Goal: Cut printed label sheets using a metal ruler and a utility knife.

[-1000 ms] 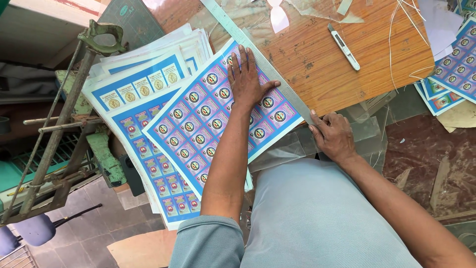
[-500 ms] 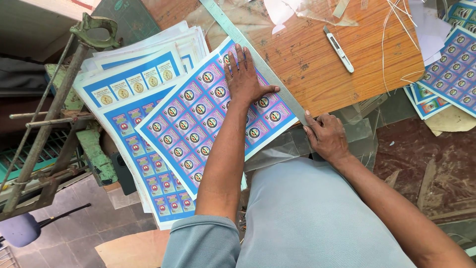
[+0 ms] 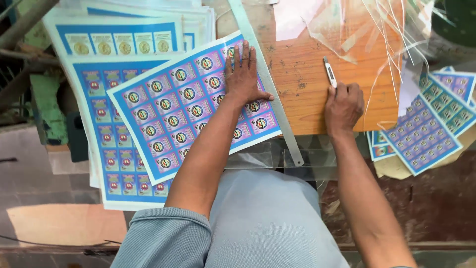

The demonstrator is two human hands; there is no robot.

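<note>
**Colours and patterns on the bench**

Top printed sheet (image 3: pixel 183 106): blue border, pink-violet cells, each with a round dark-and-yellow emblem. Stack beneath (image 3: pixel 111 144): blue, white-edged, red-marked cells, gold discs along the top row. Board (image 3: pixel 317 79): orange-brown woodgrain. Ruler (image 3: pixel 270 84): pale grey-green. Knife (image 3: pixel 330 72): white-grey. Cut sheets (image 3: pixel 431 131): blue and violet.
</note>
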